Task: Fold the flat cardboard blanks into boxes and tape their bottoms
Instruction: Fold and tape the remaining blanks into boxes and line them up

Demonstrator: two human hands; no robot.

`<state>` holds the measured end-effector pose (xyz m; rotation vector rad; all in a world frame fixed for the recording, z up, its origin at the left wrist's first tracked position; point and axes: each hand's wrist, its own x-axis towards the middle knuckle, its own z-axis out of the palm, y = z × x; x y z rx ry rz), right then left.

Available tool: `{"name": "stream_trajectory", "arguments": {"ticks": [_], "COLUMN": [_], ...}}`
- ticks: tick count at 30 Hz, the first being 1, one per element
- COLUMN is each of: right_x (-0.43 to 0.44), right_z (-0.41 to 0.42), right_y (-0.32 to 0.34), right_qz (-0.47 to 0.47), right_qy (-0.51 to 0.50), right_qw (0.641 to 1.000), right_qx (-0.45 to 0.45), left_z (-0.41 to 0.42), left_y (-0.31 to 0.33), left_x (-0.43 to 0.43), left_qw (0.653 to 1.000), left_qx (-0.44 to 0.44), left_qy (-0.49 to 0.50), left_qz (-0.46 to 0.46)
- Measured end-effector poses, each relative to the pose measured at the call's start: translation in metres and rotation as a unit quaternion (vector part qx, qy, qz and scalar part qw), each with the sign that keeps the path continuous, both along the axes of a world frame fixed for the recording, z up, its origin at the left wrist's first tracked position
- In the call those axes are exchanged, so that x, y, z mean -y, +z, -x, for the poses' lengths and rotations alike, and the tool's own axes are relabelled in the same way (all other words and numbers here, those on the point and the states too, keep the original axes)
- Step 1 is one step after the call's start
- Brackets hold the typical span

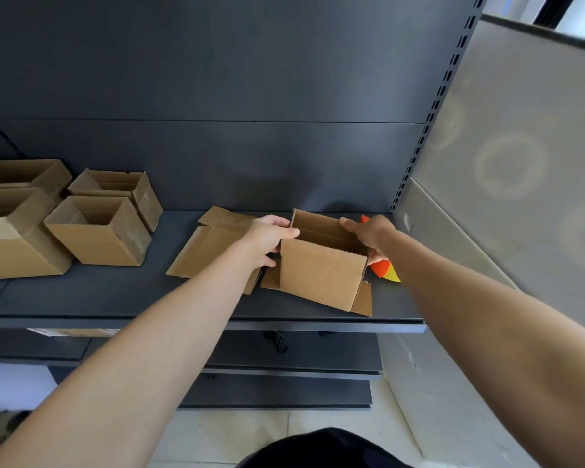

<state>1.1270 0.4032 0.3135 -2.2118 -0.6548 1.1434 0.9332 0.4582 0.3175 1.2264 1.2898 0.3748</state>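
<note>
**Floor** [217,434]: pale tile, nearest the viewer. Above it are **lower shelves** [284,390] of dark metal.

**Shelf** [115,295]: dark, at working height. It carries all the cardboard.

**Half-formed box** [323,268]: brown cardboard, near the shelf's front edge, toward the right. It is opened into a squared tube with the top open, and it sits slightly tilted. The **bottom flaps** [362,299] splay outward at its foot, unfolded. No tape shows on it.

**Left hand** [267,238]: grips the box's left wall, with the fingers curled at the rim.

**Right hand** [368,233]: fingers curled over the far right rim. Both hands hold the box.

**Flat blank** [210,244]: lies just left of the box, partly under the left hand, unopened.

**Orange and yellow object** [384,270]: just behind the box, beneath the right hand. It is mostly hidden and its kind cannot be told.

**Standing boxes** [98,231]: four, at the shelf's left end, well apart from the hands, open tops up. Their bottoms are hidden, so taping cannot be confirmed.

**Back panel** [217,79]: dark, farthest.

**Progress, as judged:** about midway. Four boxes appear formed and one is squared up. Its bottom has yet to be folded shut and taped, and at least one blank is untouched.
</note>
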Motion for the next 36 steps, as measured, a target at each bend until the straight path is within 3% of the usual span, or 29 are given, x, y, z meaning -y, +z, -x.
{"name": "stream_trajectory", "arguments": {"ticks": [5,9,16,18,20,23,27,32,36], "right_x": [0.000,-0.003,-0.001,0.002,0.006,0.017,0.037,0.043,0.038], "right_z": [0.002,0.006,0.005,0.004,-0.001,-0.016,-0.025,-0.028,-0.021], "right_y": [-0.002,-0.001,0.002,0.004,0.008,0.009,0.000,-0.014,-0.017], "right_qz": [-0.007,-0.021,-0.017,-0.024,-0.038,-0.089,-0.131,-0.152,-0.122], "right_qy": [-0.002,0.012,0.015,0.011,-0.004,-0.051,-0.077,-0.076,-0.029], "right_qw": [1.000,0.999,0.999,1.000,0.994,0.960,0.921,0.905,0.938], "right_qx": [0.017,0.042,0.024,-0.010,-0.099,-0.259,-0.360,-0.389,-0.322], "left_z": [0.001,0.000,0.004,0.005,0.006,0.005,0.003,-0.002,-0.006], "left_y": [0.001,-0.001,-0.010,-0.013,-0.016,-0.021,-0.020,-0.019,-0.024], "left_x": [-0.004,0.002,0.006,0.007,0.008,0.008,0.008,0.008,0.011], "left_qw": [0.999,0.992,0.996,0.995,0.993,0.990,0.988,0.987,0.986], "left_qx": [-0.005,-0.038,0.015,0.009,0.009,0.024,0.017,-0.009,-0.016], "left_qy": [-0.030,-0.117,-0.089,-0.100,-0.113,-0.126,-0.138,-0.157,-0.167], "left_qz": [-0.015,-0.020,0.000,0.016,0.034,0.056,0.061,0.037,0.017]}}
